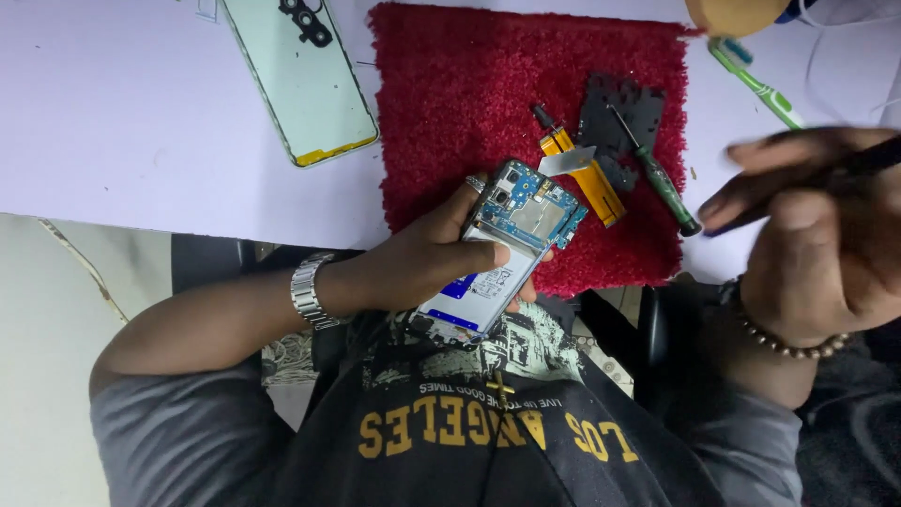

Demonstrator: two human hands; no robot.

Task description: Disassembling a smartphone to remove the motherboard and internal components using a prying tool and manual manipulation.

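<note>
We sit at a phone repair bench: an opened phone (502,252), its removed back cover (302,77), screwdrivers (657,174) and loose parts on a red mat (450,94).

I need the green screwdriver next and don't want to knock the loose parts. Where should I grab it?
Take the green screwdriver by its thick handle, coming from the mat's right edge. The handle end points that way, while the thin tip lies on the black plate.
</note>
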